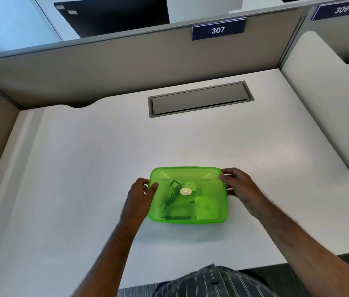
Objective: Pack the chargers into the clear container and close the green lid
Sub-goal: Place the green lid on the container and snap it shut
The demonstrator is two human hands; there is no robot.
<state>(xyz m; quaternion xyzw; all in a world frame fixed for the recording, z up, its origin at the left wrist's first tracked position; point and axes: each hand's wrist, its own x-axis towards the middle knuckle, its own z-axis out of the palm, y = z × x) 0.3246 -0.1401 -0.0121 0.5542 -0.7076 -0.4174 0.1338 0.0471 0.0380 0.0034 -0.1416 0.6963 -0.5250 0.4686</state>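
The green lid (210, 202) sits on the clear container, which rests on the white table (83, 168) on the near side of the grey cable hatch (200, 100). Through the lid, dark chargers (172, 195) and a pale block show inside. The left hand (140, 195) holds the lid's left edge, thumb on top, its grip closed on the lid. The right hand (241, 186) clasps the far right corner of the lid, fingers curled over the rim, grip likewise closed on it.

Both hands (139, 197) (241, 188) outstretched, fingers (226, 179) curled.
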